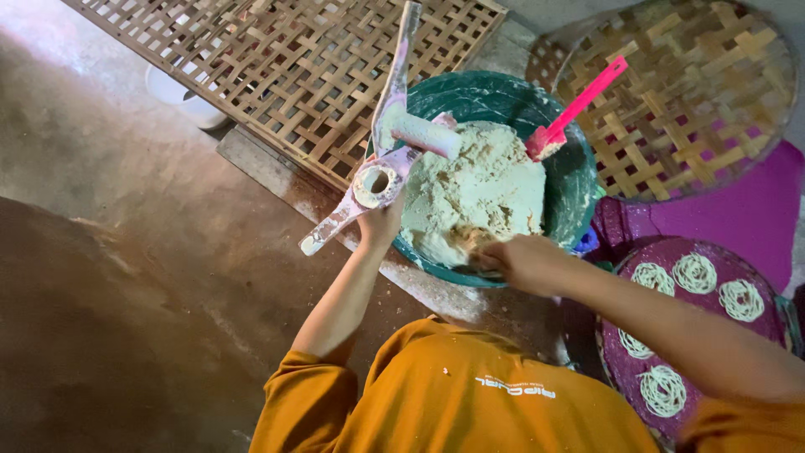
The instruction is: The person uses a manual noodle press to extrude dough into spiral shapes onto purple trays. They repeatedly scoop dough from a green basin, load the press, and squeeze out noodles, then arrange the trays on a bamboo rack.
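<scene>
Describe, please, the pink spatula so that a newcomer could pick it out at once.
Find the green basin heaped with pale dough. At the dough's far right edge stands the pink spatula, blade sunk in, handle slanting over the round woven tray. It is bright and slim, unlike the dough-caked press the left hand holds.

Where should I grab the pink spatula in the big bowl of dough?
Grab the pink spatula by its long bare handle, near the upper end, coming from the right over the bowl rim. The blade end is buried in the sticky dough, while the handle slants up and out, clean and clear of both hands.
</scene>
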### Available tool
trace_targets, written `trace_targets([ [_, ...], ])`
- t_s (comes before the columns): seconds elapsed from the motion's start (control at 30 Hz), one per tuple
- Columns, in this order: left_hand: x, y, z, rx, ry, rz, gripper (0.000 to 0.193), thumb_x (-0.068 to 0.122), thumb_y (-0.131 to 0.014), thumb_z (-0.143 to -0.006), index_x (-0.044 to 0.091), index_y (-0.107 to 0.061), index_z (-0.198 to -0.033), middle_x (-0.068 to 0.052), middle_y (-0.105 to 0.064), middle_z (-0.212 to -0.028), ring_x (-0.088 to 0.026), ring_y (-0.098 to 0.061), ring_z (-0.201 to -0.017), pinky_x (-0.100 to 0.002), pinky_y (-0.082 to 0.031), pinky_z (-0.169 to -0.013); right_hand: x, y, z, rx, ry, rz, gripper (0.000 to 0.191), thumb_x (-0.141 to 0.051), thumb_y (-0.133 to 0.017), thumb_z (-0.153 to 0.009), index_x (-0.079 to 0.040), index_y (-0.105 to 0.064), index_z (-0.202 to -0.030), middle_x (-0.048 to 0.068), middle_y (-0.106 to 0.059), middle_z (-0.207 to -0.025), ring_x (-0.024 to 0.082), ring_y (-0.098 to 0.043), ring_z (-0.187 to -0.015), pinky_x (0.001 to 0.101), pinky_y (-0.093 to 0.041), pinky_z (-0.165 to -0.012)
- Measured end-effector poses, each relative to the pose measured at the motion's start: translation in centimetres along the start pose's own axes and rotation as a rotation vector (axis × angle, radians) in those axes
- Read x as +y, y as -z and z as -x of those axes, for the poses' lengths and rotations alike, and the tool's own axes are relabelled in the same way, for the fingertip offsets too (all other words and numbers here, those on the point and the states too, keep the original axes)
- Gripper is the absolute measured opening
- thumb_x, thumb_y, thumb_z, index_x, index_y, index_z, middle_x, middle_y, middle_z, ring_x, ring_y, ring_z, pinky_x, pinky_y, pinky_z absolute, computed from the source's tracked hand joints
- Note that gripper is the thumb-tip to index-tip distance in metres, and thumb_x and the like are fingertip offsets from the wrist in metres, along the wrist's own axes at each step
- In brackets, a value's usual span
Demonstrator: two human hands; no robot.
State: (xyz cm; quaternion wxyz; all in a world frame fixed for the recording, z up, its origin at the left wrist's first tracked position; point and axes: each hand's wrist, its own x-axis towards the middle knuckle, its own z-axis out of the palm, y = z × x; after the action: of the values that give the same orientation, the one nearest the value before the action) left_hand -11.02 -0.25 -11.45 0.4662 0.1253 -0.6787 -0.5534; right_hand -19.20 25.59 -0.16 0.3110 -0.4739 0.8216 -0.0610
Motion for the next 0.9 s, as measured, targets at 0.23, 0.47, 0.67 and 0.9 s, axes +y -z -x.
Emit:
trace_targets([
  [0.23,2.0,-0.4,-0.2,0.027,0.191,0.167,0.043,0.010,-0.072,-0.092,-0.002,-0.056,-0.130,-0.011,-0.066,-0.102,-0.017,-0.061,-0.086,-0.033,-0.049,-0.076,-4.6,0.4,-4.0,0.158,-0.021,0.199,0.030,-0.036,-0.051,-0.100,-0.019,-0.067,-0.118,0.019,-0.072,-0.086,0.040,-0.070,-0.080,0.0536,-0.054,-0.071],
  [0.47,4.0,-0.3,-0.8,0.031,-0.233,-0.121,0.039,0.004,-0.071,-0.093,-0.004,-0.058,-0.129,-0.011,-0.066,-0.119,-0.018,-0.064,-0.110,-0.032,-0.052,-0.097,-2.6,0.1,0.8,0.008,0.038,0.511,0.031,-0.033,-0.066,-0.085,-0.011,-0.073,-0.105,0.016,-0.074,-0.086,0.034,-0.073,-0.082,0.0472,-0.058,-0.073],
  [0.67,5.2,-0.5,-0.9,0.029,0.052,0.084,0.039,0.009,-0.072,-0.090,-0.001,-0.060,-0.126,-0.009,-0.070,-0.106,-0.017,-0.065,-0.099,-0.031,-0.053,-0.091,-4.2,-0.1,-3.7,0.068,0.002,0.361,0.033,-0.036,-0.063,-0.092,-0.011,-0.071,-0.111,0.019,-0.073,-0.092,0.037,-0.072,-0.085,0.0501,-0.057,-0.076],
  [0.9,5.8,0.5,-1.8,-0.103,-0.253,-0.310,0.036,0.011,-0.074,-0.095,0.004,-0.062,-0.128,-0.009,-0.071,-0.116,-0.022,-0.068,-0.111,-0.036,-0.053,-0.098,2.1,3.8,3.7,0.104,0.143,-0.066,0.041,-0.038,-0.054,-0.096,-0.015,-0.072,-0.124,0.014,-0.078,-0.114,0.026,-0.073,-0.099,0.0394,-0.055,-0.086],
])
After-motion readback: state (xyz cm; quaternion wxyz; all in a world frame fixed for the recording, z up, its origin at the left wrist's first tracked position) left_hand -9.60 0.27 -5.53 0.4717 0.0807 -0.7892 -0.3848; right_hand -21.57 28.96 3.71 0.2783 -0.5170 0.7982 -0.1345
